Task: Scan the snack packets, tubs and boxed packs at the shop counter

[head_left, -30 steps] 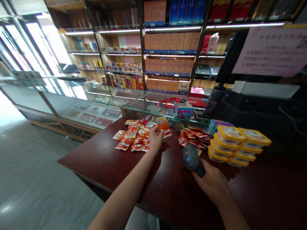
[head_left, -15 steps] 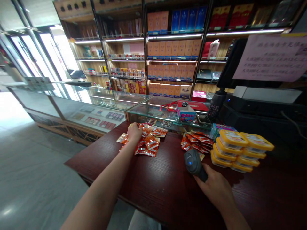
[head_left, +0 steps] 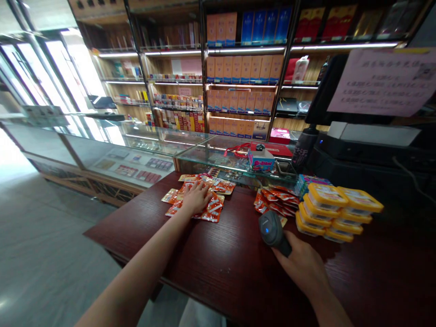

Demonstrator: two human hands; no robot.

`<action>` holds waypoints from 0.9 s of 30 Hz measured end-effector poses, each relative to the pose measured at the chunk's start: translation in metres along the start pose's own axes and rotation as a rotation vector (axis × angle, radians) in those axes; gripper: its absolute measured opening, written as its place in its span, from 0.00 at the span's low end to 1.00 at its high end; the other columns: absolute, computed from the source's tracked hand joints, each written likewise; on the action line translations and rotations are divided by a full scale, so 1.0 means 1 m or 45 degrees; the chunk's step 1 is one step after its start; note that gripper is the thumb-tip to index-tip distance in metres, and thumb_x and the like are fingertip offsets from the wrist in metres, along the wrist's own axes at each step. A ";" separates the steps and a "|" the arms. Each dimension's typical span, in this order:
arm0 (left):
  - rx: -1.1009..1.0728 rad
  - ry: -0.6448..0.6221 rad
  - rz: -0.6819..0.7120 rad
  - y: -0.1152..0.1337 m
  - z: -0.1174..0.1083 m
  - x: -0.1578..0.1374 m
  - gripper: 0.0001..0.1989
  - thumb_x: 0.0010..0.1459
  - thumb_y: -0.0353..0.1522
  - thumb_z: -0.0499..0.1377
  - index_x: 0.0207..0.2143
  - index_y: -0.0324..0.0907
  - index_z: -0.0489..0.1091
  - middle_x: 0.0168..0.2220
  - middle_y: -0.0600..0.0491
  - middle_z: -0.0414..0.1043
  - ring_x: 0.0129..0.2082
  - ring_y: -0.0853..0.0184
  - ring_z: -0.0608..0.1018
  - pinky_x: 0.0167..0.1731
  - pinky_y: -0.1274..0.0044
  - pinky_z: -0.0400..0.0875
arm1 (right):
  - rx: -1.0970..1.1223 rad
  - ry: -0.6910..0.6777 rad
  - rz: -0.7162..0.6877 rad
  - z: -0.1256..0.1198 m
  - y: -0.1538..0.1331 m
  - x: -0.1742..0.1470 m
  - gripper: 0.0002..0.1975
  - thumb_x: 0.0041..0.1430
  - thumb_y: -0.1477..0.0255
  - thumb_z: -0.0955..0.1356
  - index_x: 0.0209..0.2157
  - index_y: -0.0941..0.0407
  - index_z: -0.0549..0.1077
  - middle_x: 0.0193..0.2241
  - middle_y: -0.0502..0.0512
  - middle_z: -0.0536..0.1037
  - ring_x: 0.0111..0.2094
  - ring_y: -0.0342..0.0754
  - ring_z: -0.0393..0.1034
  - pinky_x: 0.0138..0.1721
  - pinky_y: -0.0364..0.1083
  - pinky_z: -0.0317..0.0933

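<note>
My left hand (head_left: 195, 197) lies flat, fingers spread, on a loose pile of orange snack packets (head_left: 213, 210) on the dark wooden counter (head_left: 225, 268). My right hand (head_left: 303, 268) grips the handle of a dark barcode scanner (head_left: 270, 229) with a blue light on its head, held just above the counter. A second heap of orange packets (head_left: 272, 200) lies beyond the scanner, apart from the left pile. To the right of it stand stacked clear tubs with yellow lids (head_left: 337, 206).
A glass display case (head_left: 218, 154) borders the counter's far edge, with a small colourful box (head_left: 260, 160) on it. A black register and screen (head_left: 368, 145) stand at the back right. Shelves of boxed goods (head_left: 241, 68) fill the wall behind. Grey floor lies to the left.
My left hand let go of the single packet it held up, swung left over the pile and now rests spread on top of it. The scanner hand barely moved.
</note>
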State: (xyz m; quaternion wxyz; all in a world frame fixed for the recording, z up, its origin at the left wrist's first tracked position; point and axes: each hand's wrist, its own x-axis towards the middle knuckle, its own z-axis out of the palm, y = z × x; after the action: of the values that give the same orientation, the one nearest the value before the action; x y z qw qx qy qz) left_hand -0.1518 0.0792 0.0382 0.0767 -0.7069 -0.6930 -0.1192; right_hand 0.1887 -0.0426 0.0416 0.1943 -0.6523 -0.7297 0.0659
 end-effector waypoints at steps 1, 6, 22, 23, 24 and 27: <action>-0.004 0.010 -0.001 0.002 -0.001 0.001 0.27 0.61 0.47 0.46 0.58 0.48 0.61 0.63 0.46 0.54 0.64 0.49 0.52 0.58 0.51 0.43 | 0.006 -0.003 0.000 0.000 0.000 0.000 0.11 0.58 0.65 0.64 0.42 0.52 0.70 0.33 0.53 0.79 0.34 0.52 0.74 0.30 0.45 0.57; -0.132 0.164 0.059 0.034 -0.006 0.004 0.23 0.62 0.42 0.47 0.54 0.41 0.66 0.58 0.43 0.62 0.62 0.52 0.57 0.59 0.58 0.50 | 0.017 -0.042 -0.002 -0.004 -0.001 0.002 0.10 0.58 0.66 0.64 0.41 0.51 0.70 0.32 0.52 0.79 0.34 0.51 0.74 0.30 0.44 0.55; -1.709 -0.405 -0.453 0.202 0.029 0.055 0.11 0.53 0.29 0.58 0.20 0.36 0.68 0.15 0.54 0.67 0.14 0.74 0.68 0.18 0.81 0.62 | -0.069 -0.068 0.002 0.004 0.002 0.005 0.12 0.57 0.64 0.66 0.42 0.51 0.70 0.31 0.52 0.78 0.33 0.50 0.74 0.30 0.44 0.55; -1.722 -0.421 -0.481 0.207 0.031 0.059 0.13 0.54 0.31 0.58 0.18 0.36 0.66 0.14 0.54 0.66 0.13 0.74 0.66 0.17 0.81 0.61 | -0.067 -0.078 0.008 0.004 0.002 0.005 0.12 0.57 0.64 0.66 0.42 0.51 0.70 0.32 0.51 0.78 0.33 0.50 0.74 0.30 0.44 0.55; -1.724 -0.425 -0.497 0.212 0.032 0.062 0.14 0.54 0.32 0.59 0.17 0.36 0.65 0.13 0.54 0.65 0.12 0.74 0.65 0.15 0.81 0.59 | -0.067 -0.084 0.009 0.004 0.001 0.004 0.12 0.56 0.64 0.66 0.42 0.51 0.70 0.32 0.51 0.78 0.33 0.50 0.74 0.30 0.44 0.55; -1.763 -0.441 -0.560 0.219 0.035 0.067 0.14 0.52 0.31 0.61 0.16 0.36 0.64 0.12 0.53 0.64 0.11 0.75 0.64 0.14 0.82 0.57 | -0.077 -0.090 -0.003 0.004 0.001 0.004 0.12 0.56 0.65 0.66 0.42 0.51 0.70 0.33 0.51 0.78 0.34 0.50 0.73 0.31 0.44 0.55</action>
State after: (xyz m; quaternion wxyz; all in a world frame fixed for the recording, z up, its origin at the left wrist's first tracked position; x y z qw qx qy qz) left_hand 0.0695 0.1473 0.0359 -0.5220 -0.4472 -0.5871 -0.4277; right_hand 0.1876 -0.0380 0.0390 0.1486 -0.6544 -0.7384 0.0667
